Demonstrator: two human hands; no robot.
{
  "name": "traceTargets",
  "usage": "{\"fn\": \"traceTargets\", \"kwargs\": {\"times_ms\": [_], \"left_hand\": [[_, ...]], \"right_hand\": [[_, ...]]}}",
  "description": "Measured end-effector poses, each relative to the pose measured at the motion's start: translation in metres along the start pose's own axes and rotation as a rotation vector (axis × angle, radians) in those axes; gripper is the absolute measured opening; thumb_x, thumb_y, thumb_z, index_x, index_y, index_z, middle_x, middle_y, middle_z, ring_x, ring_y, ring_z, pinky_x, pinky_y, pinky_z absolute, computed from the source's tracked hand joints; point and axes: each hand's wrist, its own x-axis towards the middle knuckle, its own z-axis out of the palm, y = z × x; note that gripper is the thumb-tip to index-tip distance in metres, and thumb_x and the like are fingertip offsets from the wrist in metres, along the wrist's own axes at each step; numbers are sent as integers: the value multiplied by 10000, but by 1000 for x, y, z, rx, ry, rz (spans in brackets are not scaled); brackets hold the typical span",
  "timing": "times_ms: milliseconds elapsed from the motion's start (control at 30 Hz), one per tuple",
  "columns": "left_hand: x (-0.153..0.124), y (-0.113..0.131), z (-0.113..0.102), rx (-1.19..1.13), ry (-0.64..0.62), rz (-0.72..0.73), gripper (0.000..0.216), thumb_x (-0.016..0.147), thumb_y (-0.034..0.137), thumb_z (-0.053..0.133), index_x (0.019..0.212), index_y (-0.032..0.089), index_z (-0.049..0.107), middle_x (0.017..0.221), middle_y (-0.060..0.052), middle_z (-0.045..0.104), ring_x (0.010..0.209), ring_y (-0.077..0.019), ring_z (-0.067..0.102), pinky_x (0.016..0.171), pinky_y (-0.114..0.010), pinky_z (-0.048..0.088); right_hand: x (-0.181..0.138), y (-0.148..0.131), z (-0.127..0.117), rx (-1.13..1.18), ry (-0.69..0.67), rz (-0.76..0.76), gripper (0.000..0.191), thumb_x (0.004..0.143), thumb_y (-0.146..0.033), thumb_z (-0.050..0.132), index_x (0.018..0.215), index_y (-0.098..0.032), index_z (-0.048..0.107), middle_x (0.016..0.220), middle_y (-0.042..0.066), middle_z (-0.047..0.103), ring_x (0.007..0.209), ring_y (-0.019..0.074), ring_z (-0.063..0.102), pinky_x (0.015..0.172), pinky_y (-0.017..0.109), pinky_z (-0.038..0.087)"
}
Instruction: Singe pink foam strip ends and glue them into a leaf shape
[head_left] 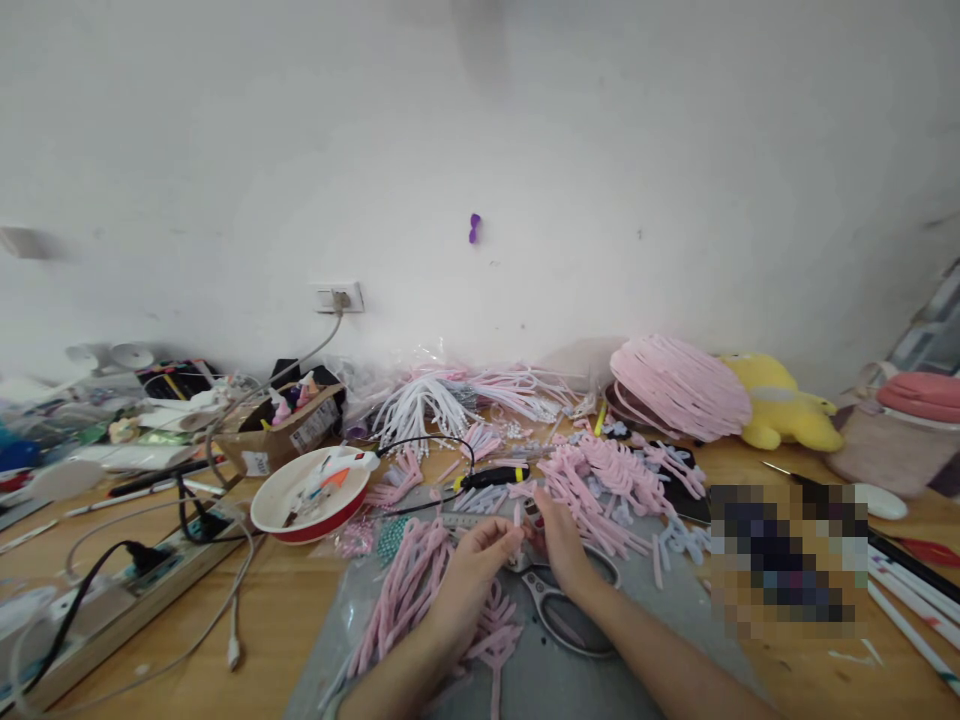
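Observation:
My left hand (484, 555) is closed in a pinch, and a short, pale pink piece of pipe cleaner (517, 514) seems to stick up at its fingertips. Right beside it, my right hand (564, 548) has its fingers bent inward; what they hold is hidden. Grey-handled scissors (570, 625) lie on the grey mat (645, 655) under the right wrist, blades partly covered by the hands. To the left of and below my left hand lie long pink pipe cleaners (405, 580). A shaped pink pipe-cleaner piece (495, 640) rests beneath the left wrist.
Pink shaped pieces (600, 475) heap behind my right hand. A red-rimmed bowl (274, 520) holds a white glue gun (337, 462). At left runs a power strip (142, 590) with cables. White stems (424, 405), pink discs (679, 385) and a yellow plush (784, 405) line the wall.

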Motion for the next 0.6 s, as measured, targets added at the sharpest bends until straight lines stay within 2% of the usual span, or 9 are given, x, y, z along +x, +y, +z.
{"fn": "traceTargets", "kwargs": {"times_ms": [167, 333, 600], "left_hand": [[-1, 0, 0, 15, -2, -8, 308, 629, 435, 644, 590, 159, 512, 564, 43, 469, 571, -112, 405, 599, -226, 313], [-1, 0, 0, 38, -37, 25, 301, 674, 448, 602, 644, 156, 538, 607, 25, 507, 609, -129, 431, 617, -236, 321], [-1, -3, -2, 48, -36, 28, 269, 676, 415, 612, 678, 151, 560, 621, 25, 514, 627, -130, 438, 624, -235, 320]], "right_hand": [[0, -1, 0, -13, -41, -18, 388, 724, -530, 348, 479, -229, 325, 452, -14, 388, 445, 135, 376, 418, 255, 335], [-1, -2, 1, -85, 33, -44, 419, 707, -588, 313, 475, -240, 290, 446, -13, 355, 467, 143, 361, 435, 263, 333], [0, -1, 2, -69, 27, -17, 451, 702, -610, 305, 449, -237, 299, 437, 0, 372, 442, 143, 357, 404, 269, 314]]}}
